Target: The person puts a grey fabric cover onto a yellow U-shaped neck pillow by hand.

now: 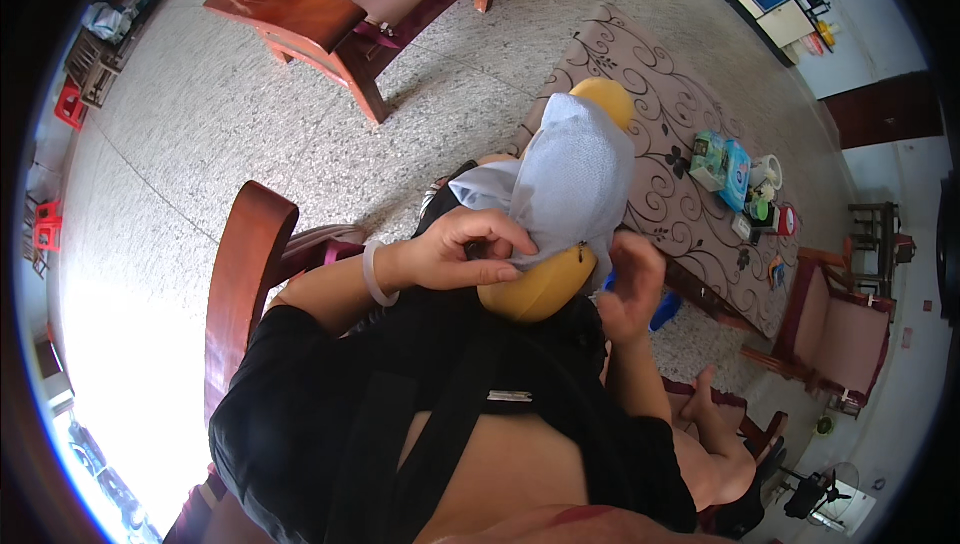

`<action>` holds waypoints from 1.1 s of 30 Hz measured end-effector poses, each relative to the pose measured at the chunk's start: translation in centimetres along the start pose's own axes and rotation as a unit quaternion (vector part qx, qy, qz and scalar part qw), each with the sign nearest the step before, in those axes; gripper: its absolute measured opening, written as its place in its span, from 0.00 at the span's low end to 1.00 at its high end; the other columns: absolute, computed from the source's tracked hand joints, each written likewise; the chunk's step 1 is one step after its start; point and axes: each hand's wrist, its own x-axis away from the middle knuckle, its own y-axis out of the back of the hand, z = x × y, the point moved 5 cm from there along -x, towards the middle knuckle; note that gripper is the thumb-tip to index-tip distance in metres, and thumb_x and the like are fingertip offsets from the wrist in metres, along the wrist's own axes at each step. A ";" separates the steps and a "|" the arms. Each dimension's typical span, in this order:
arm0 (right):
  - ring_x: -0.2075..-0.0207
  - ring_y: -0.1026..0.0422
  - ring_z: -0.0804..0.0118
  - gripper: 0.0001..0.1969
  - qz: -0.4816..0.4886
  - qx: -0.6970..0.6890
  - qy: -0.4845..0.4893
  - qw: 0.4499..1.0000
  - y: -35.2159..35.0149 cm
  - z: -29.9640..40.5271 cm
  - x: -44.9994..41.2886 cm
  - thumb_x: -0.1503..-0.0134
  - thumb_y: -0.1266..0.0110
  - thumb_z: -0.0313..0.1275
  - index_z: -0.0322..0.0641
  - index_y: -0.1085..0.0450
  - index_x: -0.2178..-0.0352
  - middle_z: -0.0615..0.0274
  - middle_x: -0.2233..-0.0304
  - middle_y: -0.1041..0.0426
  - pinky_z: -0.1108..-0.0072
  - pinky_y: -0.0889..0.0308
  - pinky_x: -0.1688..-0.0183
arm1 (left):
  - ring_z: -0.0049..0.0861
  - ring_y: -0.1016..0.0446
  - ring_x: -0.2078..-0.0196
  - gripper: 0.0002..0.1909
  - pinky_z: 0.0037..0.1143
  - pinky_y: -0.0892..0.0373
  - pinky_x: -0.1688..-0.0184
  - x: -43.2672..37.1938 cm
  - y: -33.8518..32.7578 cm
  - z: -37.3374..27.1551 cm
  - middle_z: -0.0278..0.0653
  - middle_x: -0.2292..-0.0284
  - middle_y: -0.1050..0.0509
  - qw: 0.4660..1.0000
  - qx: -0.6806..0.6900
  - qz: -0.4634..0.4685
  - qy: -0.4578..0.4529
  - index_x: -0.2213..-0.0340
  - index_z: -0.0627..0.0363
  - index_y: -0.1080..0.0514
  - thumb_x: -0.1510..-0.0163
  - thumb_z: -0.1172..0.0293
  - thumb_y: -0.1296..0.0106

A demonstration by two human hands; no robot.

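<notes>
On my lap, a light grey cloth cover (pixel 577 169) is drawn over a yellow stuffed piece (pixel 536 293), perhaps a cushion. The yellow shows at the near end, where a small dark zipper pull or tag (pixel 581 251) lies by the cloth's edge. Another rounded yellow end (pixel 606 100) sticks out beyond the far side. My left hand (pixel 476 250), with a pale bangle on its wrist, has thumb and forefinger at the cover's near edge, gripping it. Close to the right edge of the cover, my right hand (pixel 634 289) is raised with fingers loosely bent and apart.
A low table with a patterned cloth (pixel 660 191) stands ahead to the right, bearing tissue packs (pixel 726 165) and small containers. Wooden armchairs (pixel 360 41) stand at the far left and right. Another person's bare leg (pixel 712 439) shows at lower right, near a fan (pixel 817 495).
</notes>
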 end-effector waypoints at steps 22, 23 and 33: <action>0.64 0.31 0.55 0.07 0.318 0.101 -0.193 0.923 0.1 -3.0 4.7 0.53 0.41 0.27 0.37 0.30 0.73 0.57 0.68 0.30 0.73 0.36 0.59 | 0.25 0.33 0.70 0.04 0.24 0.35 0.67 3.4 1.4 3.5 0.37 0.71 0.33 0.951 -0.175 0.211 0.145 0.70 0.60 0.31 0.48 0.74 0.50; 0.65 0.31 0.57 0.07 0.324 0.075 -0.170 0.928 -0.1 -2.8 4.1 0.53 0.41 0.28 0.37 0.30 0.73 0.58 0.69 0.30 0.74 0.36 0.61 | 0.21 0.33 0.68 0.04 0.23 0.35 0.66 3.1 2.5 4.1 0.35 0.69 0.32 0.965 -0.155 0.128 0.168 0.69 0.61 0.31 0.46 0.73 0.51; 0.70 0.31 0.66 0.08 0.355 -0.022 -0.112 0.928 -0.2 -3.2 1.8 0.51 0.43 0.26 0.37 0.32 0.69 0.62 0.71 0.31 0.77 0.36 0.66 | 0.19 0.37 0.55 0.16 0.21 0.40 0.51 -3.2 1.1 4.4 0.35 0.58 0.35 0.982 0.024 -0.160 0.101 0.54 0.61 0.40 0.38 0.63 0.62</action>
